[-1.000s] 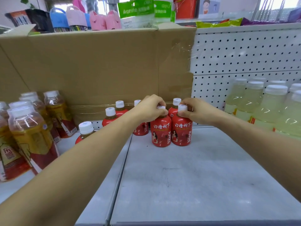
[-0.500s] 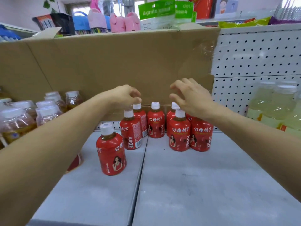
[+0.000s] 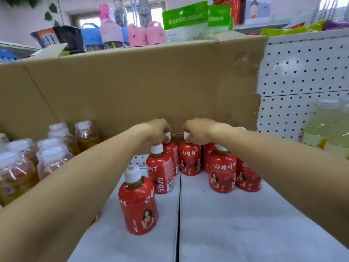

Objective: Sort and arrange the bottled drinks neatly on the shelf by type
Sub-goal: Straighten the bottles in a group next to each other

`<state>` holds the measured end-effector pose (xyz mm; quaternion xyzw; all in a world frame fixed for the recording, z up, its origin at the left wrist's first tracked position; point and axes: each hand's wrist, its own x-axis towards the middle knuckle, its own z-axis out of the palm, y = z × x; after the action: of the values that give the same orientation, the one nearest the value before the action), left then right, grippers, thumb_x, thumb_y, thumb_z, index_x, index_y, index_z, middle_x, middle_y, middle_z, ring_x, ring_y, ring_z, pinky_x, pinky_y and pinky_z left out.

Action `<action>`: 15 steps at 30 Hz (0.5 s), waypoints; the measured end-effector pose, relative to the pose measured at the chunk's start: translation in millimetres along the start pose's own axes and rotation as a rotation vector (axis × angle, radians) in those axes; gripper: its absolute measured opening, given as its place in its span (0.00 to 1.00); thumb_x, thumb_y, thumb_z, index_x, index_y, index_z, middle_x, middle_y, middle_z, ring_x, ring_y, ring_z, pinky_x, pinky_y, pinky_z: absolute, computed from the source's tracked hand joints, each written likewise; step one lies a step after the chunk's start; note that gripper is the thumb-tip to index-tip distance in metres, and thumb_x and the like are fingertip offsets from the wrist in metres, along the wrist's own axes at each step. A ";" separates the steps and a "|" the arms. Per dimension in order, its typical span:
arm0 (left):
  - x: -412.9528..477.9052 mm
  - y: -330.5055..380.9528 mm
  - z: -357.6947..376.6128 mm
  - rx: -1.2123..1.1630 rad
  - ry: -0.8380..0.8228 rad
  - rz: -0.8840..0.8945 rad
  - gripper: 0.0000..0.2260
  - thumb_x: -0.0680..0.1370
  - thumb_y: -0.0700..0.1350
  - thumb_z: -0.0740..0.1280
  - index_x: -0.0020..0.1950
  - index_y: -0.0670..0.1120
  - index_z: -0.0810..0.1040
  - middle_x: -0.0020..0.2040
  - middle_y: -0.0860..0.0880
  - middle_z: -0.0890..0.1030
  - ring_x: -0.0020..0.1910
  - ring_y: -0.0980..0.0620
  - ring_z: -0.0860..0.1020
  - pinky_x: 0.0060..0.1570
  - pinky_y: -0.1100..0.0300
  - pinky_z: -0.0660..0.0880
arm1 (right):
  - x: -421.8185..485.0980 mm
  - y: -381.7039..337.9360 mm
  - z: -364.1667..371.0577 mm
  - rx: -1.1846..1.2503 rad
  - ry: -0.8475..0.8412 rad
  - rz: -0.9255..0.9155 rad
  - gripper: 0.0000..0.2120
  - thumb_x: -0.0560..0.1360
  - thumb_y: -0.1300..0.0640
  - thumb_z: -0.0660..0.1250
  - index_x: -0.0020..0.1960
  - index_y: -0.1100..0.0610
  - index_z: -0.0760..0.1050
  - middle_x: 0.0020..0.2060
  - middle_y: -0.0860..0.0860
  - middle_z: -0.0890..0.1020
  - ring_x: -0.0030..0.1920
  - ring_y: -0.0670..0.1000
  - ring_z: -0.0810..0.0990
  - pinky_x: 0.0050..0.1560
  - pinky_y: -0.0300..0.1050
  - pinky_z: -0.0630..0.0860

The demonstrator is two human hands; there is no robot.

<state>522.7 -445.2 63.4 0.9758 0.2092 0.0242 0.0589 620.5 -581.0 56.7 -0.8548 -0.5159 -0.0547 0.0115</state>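
My left grip (image 3: 158,131) is curled round the white cap of a red-labelled plastic juice bottle (image 3: 174,156) at the back of the grey shelf (image 3: 236,224); my right grip (image 3: 201,131) pinches the cap of the red bottle (image 3: 189,160) beside it. Both bottles stand by the brown cardboard box (image 3: 132,87).

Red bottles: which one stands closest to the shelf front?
The lone front-left bottle, left of the shelf seam; the others cluster back by the cardboard.

Juice bottles (image 3: 190,161) ctr of shelf (image 3: 245,224), tea bottles (image 3: 51,161) L, large bottles (image 3: 328,129) R, cardboard sheet (image 3: 132,87) behind all.
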 end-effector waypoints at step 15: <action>-64.9 28.3 -91.1 -0.018 0.350 0.144 0.14 0.81 0.55 0.64 0.59 0.47 0.77 0.52 0.50 0.78 0.50 0.50 0.75 0.48 0.57 0.69 | -79.3 27.6 -82.6 0.210 0.346 -0.042 0.13 0.78 0.50 0.67 0.61 0.53 0.75 0.54 0.50 0.79 0.53 0.53 0.78 0.54 0.51 0.76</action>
<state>468.5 -487.9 155.8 0.9686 0.1459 0.1995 0.0282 601.5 -670.1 131.4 -0.8159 -0.5267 -0.1467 0.1879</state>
